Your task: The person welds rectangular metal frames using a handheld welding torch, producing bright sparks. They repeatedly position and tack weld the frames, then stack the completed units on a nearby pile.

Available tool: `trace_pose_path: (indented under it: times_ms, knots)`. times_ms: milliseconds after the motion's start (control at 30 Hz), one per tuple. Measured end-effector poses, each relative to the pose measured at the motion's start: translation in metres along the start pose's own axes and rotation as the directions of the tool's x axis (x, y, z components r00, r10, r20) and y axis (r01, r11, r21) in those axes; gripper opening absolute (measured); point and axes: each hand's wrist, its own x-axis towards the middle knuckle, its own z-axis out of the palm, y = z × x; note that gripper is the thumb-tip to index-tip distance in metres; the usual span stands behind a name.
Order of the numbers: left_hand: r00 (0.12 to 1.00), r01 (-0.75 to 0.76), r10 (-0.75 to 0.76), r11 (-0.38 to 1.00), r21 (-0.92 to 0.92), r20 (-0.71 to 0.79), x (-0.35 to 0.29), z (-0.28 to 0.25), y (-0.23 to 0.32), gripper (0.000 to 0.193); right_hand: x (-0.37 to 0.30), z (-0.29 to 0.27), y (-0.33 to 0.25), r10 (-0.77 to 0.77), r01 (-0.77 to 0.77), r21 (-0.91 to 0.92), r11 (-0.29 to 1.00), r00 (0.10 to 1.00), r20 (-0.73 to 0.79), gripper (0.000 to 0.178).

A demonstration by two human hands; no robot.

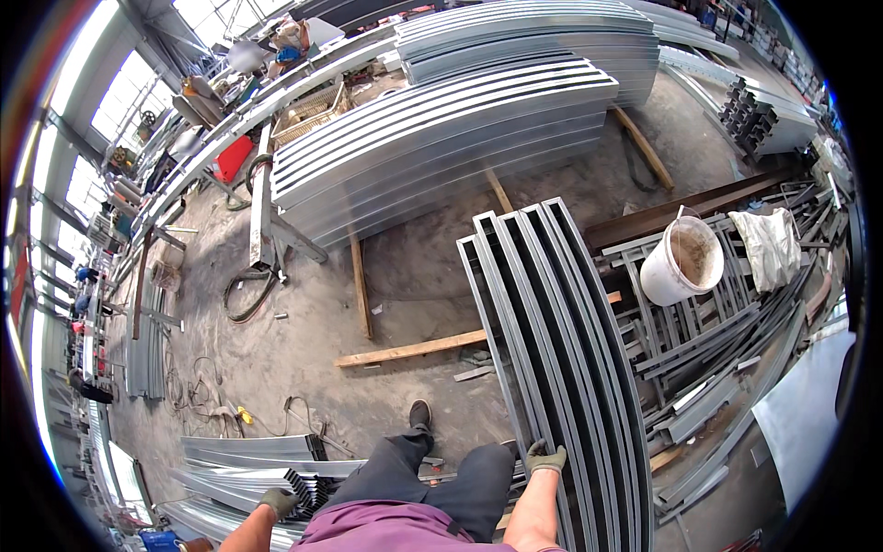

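My right hand [545, 456], in a greenish work glove, has its fingers curled over the left edge of a stack of long grey metal channels [552, 313] standing at my right. The channels lie side by side with their dark hollows facing up. My left hand [279, 501], gloved too, is low at the left, beside the ends of a pile of shiny metal channels [244, 483]. Its fingers are small and partly hidden, so whether it touches that pile is unclear.
A large stack of silvery channels [441, 138] rests ahead on wooden battens [409, 349]. At the right, a white bucket [667, 276] and a whitish sack [768, 248] sit on scrap metal strips [708, 345]. Cables [198, 386] lie on the floor at left.
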Motion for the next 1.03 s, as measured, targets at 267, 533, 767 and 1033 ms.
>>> trace_pose_path:
  times_ms: [267, 533, 767, 1033]
  knots:
    - [0.978, -0.192, 0.202, 0.969, -0.156, 0.057, -0.060, -0.045, 0.138, 0.052, 0.010, -0.006, 0.001, -0.072, 0.079, 0.085, 0.993, 0.994, -0.081, 0.034]
    - [0.981, -0.178, 0.180, 0.984, -0.029, 0.074, -0.026, -0.059, 0.134, 0.050, 0.004, -0.014, 0.003, -0.100, 0.093, 0.086, 0.992, 0.992, 0.082, 0.047]
    - [0.925, -0.318, 0.307, 0.948, 0.013, 0.221, 0.023, -0.074, 0.109, 0.054, -0.063, -0.060, -0.041, -0.168, 0.278, -0.817, 0.505, 0.960, 0.223, 0.043]
    - [0.821, -0.545, 0.570, 0.794, -0.271, 0.020, 0.122, -0.106, 0.196, 0.053, -0.154, -0.062, -0.043, -0.603, 0.195, -0.976, -0.093, 0.769, 0.211, 0.040]
